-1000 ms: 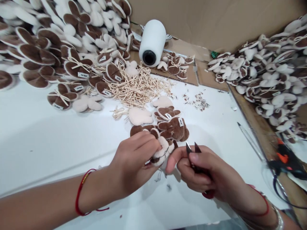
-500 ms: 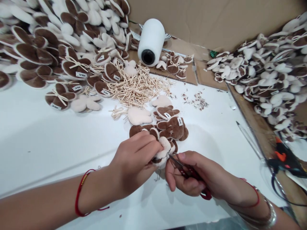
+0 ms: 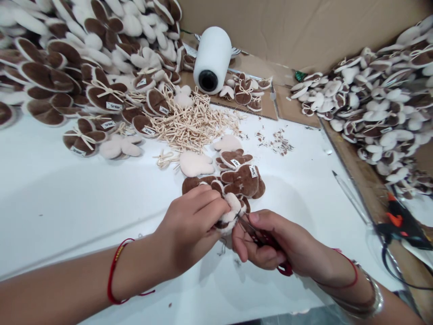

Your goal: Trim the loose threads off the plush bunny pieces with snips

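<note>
Scissors at a small plush piece
The left hand (image 3: 194,225) grips the plush piece (image 3: 230,213) in front of the brown plush bunny (image 3: 244,180); the right hand (image 3: 267,239) grasps red-handled scissors (image 3: 262,239), blade tips at the piece. Beyond the bunny lie cream bows (image 3: 192,122) and a white thread cone (image 3: 212,58).

On the table (image 3: 84,198), the cord bows (image 3: 189,124) lie between a plush heap (image 3: 64,58) on my left and thread scraps (image 3: 281,142) on my right. The thread cone (image 3: 212,58) is behind them; plush rabbits (image 3: 245,180) lie in front.
</note>
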Action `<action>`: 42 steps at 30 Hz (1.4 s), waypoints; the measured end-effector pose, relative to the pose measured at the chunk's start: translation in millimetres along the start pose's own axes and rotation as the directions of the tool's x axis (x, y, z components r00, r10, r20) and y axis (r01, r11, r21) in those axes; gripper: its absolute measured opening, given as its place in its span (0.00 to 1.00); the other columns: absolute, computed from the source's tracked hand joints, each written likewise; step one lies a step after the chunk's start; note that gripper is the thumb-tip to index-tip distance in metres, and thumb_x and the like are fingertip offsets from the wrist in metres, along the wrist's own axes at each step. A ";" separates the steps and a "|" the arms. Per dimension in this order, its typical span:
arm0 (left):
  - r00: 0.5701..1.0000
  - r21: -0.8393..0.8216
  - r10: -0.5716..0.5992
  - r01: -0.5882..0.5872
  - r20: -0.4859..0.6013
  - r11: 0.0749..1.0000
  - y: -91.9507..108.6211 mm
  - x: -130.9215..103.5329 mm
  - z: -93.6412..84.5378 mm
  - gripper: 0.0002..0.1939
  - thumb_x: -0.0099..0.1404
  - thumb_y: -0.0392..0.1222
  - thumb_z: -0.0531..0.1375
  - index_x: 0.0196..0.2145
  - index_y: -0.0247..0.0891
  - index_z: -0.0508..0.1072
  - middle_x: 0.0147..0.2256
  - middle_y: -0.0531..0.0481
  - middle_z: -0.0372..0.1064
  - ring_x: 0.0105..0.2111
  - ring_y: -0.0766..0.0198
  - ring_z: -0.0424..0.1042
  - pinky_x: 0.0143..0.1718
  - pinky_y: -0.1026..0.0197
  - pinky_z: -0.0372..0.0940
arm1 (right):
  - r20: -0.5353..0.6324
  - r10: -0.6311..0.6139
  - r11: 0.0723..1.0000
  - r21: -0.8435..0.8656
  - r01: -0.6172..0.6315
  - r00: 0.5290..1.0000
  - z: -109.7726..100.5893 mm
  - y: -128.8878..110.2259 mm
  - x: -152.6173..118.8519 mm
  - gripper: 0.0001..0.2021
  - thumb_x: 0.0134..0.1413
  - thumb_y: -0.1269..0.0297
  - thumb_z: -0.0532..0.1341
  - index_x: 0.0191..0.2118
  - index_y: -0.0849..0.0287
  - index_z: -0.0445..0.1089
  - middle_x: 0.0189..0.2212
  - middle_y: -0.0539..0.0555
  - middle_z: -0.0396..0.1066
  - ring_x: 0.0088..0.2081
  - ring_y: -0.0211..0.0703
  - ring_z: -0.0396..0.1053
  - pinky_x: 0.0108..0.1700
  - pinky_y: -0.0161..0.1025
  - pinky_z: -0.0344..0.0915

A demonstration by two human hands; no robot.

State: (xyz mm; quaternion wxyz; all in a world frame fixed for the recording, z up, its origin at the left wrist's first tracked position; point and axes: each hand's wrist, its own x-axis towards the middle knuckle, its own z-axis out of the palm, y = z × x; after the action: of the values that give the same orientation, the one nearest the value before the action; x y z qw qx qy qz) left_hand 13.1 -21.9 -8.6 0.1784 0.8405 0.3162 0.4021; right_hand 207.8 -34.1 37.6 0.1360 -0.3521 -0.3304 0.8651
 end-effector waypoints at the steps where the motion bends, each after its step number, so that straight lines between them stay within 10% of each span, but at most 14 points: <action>1: 1.000 0.000 0.004 -0.004 -0.005 1.000 -0.3 0.2 0.2 0.09 0.58 0.25 0.55 0.30 0.39 0.64 0.25 0.53 0.62 0.27 0.63 0.60 0.27 0.64 0.58 | 0.006 -0.017 1.000 0.011 0.016 1.000 -0.6 0.4 0.8 0.20 0.62 0.55 0.47 0.27 0.63 0.65 0.15 0.39 0.42 0.16 0.31 0.35 0.18 0.33 0.34; 42: 0.989 0.092 0.133 -0.127 -0.058 0.988 -4.6 2.7 2.8 0.09 0.63 0.28 0.53 0.28 0.37 0.66 0.25 0.49 0.66 0.27 0.62 0.64 0.29 0.62 0.64 | 0.070 -0.154 0.965 0.225 0.135 0.986 -2.5 5.1 5.0 0.17 0.62 0.55 0.53 0.26 0.62 0.62 0.14 0.38 0.40 0.15 0.28 0.33 0.14 0.26 0.34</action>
State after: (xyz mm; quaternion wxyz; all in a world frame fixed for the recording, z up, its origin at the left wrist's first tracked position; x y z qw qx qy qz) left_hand 14.8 -16.8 -11.4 0.1043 0.8531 0.2836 0.4254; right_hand 205.9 -34.5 30.3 0.2222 -0.2719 -0.2633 0.8985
